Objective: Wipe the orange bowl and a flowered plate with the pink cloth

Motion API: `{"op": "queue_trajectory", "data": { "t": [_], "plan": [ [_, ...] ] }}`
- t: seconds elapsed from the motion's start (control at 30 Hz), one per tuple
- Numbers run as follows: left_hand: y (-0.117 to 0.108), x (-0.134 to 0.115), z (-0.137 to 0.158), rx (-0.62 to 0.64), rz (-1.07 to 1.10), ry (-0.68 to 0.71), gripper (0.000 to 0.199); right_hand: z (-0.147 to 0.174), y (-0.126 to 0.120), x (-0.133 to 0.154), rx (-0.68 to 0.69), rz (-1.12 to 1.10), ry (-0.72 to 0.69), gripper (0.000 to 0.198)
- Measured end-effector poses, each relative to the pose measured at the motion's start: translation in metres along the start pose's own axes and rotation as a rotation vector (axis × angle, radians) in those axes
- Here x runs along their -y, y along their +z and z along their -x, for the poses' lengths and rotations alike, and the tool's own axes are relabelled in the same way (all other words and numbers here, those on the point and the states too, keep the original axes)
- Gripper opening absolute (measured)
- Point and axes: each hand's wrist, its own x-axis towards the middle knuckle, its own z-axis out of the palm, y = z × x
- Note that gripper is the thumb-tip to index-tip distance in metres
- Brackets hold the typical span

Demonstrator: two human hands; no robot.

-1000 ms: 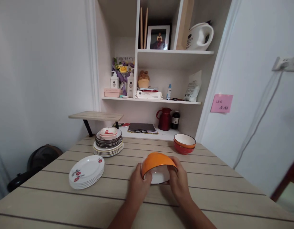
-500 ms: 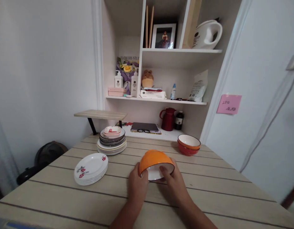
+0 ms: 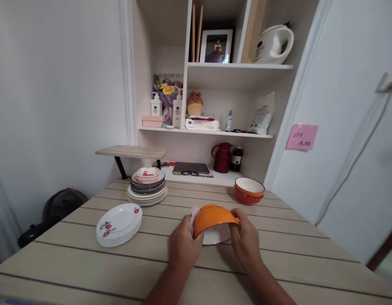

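Observation:
An orange bowl (image 3: 215,215) with a white inside is tipped over in front of me, its opening facing me and downward. My left hand (image 3: 184,243) is closed on the bowl's left rim. A pale, crumpled cloth or tissue (image 3: 192,220) shows between those fingers and the bowl's outside. On the opposite side, my right hand (image 3: 246,237) grips the right rim, thumb toward the inside. Behind and to the right stand two nested bowls, an orange one (image 3: 250,186) in a red one (image 3: 248,198).
White flowered plates (image 3: 119,224) are stacked at the left. Behind them, a taller stack of plates (image 3: 146,195) carries small dishes (image 3: 147,174). A raised wooden shelf (image 3: 132,151), a laptop (image 3: 192,168) and a red jug (image 3: 222,157) are at the back of the slatted table (image 3: 145,271).
The bowl has turned and moved slightly right. My right thumb has shifted from inside the bowl to its right rim. The pale cloth now shows by my left hand.

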Motion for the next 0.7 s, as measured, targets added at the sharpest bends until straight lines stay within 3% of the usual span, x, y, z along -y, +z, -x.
{"op": "queue_trajectory", "data": {
  "t": [0.13,0.33,0.53,0.7],
  "plan": [
    [0.005,0.003,-0.004,-0.004,0.26,-0.03,0.019,0.0,0.007,0.004,0.025,-0.21,0.12,0.024],
    [0.011,0.004,-0.001,0.094,0.47,-0.118,0.027,0.008,0.019,0.021,0.121,-0.624,0.429,0.041],
    [0.012,0.005,0.003,0.112,0.405,-0.076,0.032,0.012,0.025,0.029,0.143,-0.76,0.508,0.053],
    [0.005,0.007,0.0,-0.059,0.209,-0.121,0.03,0.013,0.031,0.016,0.252,-0.674,0.448,0.052]
  ]
}}
